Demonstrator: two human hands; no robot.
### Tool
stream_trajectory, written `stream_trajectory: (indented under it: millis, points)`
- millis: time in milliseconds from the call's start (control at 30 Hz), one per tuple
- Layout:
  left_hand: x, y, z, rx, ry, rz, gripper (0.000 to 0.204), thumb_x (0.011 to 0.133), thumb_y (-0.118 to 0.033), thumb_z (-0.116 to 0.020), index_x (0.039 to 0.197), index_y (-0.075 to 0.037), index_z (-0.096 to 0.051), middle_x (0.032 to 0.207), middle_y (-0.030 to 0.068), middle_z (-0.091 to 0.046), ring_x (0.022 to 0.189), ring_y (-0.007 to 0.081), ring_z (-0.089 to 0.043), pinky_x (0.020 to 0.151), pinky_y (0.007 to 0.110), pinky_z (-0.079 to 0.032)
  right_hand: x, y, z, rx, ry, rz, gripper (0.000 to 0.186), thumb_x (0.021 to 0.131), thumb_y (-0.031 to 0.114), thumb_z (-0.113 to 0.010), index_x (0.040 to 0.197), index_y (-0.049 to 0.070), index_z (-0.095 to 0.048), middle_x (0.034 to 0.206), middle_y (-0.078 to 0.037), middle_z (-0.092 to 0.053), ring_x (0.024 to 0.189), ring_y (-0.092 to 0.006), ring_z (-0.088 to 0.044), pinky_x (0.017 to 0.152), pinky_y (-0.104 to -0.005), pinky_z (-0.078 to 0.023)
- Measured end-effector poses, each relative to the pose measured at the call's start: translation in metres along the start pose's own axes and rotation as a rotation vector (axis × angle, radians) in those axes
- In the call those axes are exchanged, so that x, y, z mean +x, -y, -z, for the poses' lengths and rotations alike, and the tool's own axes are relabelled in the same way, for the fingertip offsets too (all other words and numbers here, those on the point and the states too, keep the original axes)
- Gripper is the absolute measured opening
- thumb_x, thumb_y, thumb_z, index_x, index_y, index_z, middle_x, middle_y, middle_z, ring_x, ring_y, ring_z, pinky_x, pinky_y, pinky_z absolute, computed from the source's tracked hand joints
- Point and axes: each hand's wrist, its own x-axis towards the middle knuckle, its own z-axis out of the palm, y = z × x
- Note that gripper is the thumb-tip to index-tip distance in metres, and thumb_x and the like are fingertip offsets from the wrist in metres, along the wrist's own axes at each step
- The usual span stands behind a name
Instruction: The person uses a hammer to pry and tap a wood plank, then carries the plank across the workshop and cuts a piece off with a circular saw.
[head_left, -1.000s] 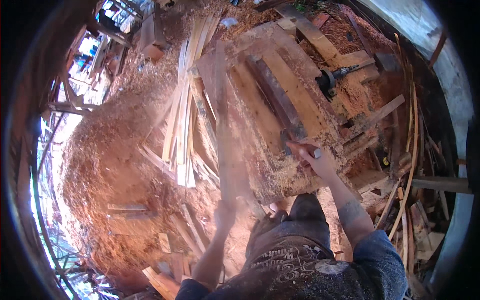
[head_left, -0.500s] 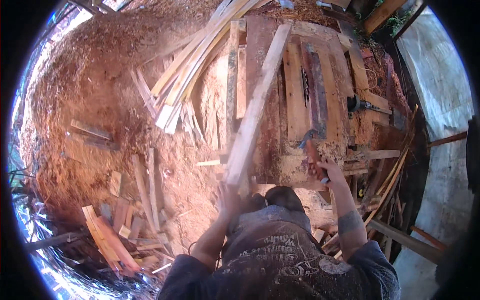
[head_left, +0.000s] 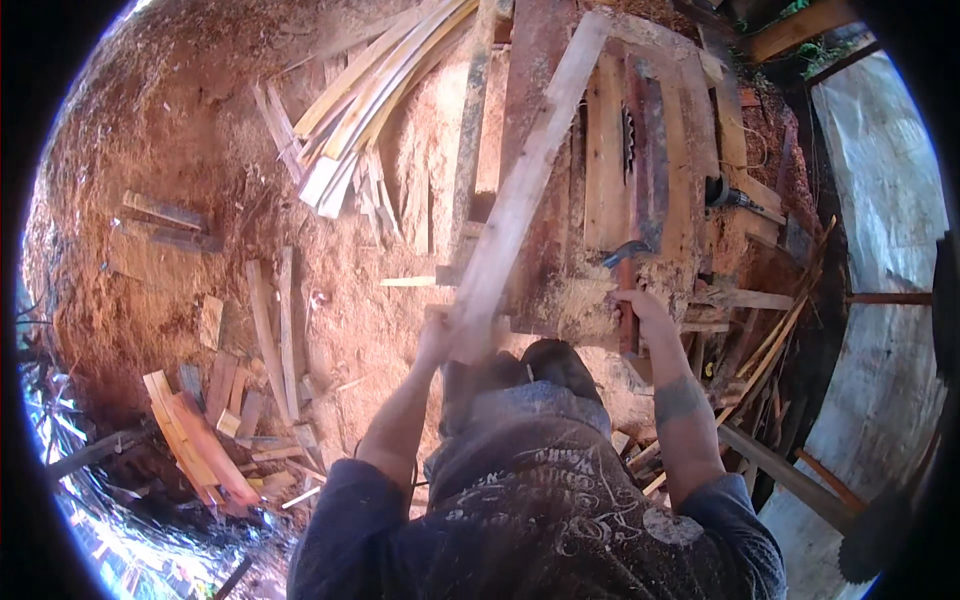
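Observation:
My left hand [head_left: 435, 337] is closed round the near end of a long, rough wooden board [head_left: 530, 180]. That board slants away from me to the far right over a wooden workbench [head_left: 555, 335]. In my right hand [head_left: 648, 310] is a claw hammer [head_left: 627, 275] with a reddish-brown handle, my fingers closed on it. Its dark metal head points away from me, over the near part of the bench. Sawdust covers the bench top around it. Slight blur softens the board's near end.
A cordless drill [head_left: 735, 198] lies at the bench's right side. Long thin wood strips [head_left: 375, 110] are heaped at the far left. Offcuts [head_left: 195, 430] lie on the sawdust-covered ground to the left. A pale sheet [head_left: 870, 170] stands along the right.
The hammer has turned from a slant to nearly straight away from me, and my right hand's hold on it has shifted. The board's near end stays in my left hand. The whole view has shifted slightly.

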Motion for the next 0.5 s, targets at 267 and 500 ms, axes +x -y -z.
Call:
stream_trajectory:
  millis: [267, 500]
  points:
    - [-0.023, -0.035, 0.002, 0.318, -0.069, 0.037, 0.072, 0.094, -0.064, -0.06, 0.111, 0.005, -0.072, 0.101, 0.0332, -0.072, 0.099, 0.0462, -0.072, 0.085, 0.052, -0.055, -0.023, -0.011, -0.041, -0.464, -0.185, 0.242, 0.02, 0.098, 0.021, -0.064, 0.099, 0.001, -0.059, 0.066, -0.005, -0.06, 0.053, -0.0163, -0.057, 0.05, -0.0327, -0.048]
    - [-0.066, -0.088, 0.053, 0.312, -0.012, 0.094, 0.066, 0.092, -0.057, -0.062, 0.1, 0.007, -0.071, 0.099, 0.032, -0.071, 0.098, 0.0466, -0.07, 0.084, 0.054, -0.055, -0.188, 0.08, -0.159, -0.365, -0.034, 0.882, 0.03, 0.1, 0.028, -0.063, 0.107, -0.001, -0.063, 0.071, -0.008, -0.063, 0.06, -0.0161, -0.063, 0.054, -0.0303, -0.049]
